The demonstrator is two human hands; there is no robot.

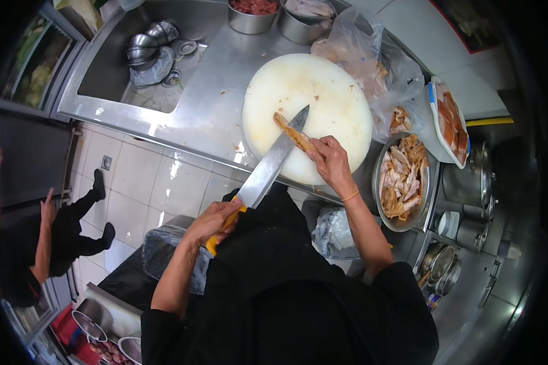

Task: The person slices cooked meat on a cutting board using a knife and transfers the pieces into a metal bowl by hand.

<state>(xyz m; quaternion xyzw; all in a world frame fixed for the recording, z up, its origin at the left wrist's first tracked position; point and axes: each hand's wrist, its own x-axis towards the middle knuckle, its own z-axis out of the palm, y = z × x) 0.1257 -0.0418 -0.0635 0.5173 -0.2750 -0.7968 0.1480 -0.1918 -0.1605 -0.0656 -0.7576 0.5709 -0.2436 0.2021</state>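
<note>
A long brown strip of meat [283,124] lies over the round white cutting board [341,91], its near end pinched in my right hand [332,159]. The fingers of my left hand [218,220] are wrapped round the yellow handle of a large knife [263,173]. Its blade reaches up over the board and lies across the strip, tip pointing away from me. To the right of the board, a metal bowl [402,182] holds cut pieces of similar meat. Small crumbs dot the board.
A sink [103,70] with stacked metal bowls [143,48] is at the upper left. Clear plastic bags [371,67] and a tray of meat [449,121] stand right of the board. Another person [39,243] is at the far left. A bagged bin [170,252] is below.
</note>
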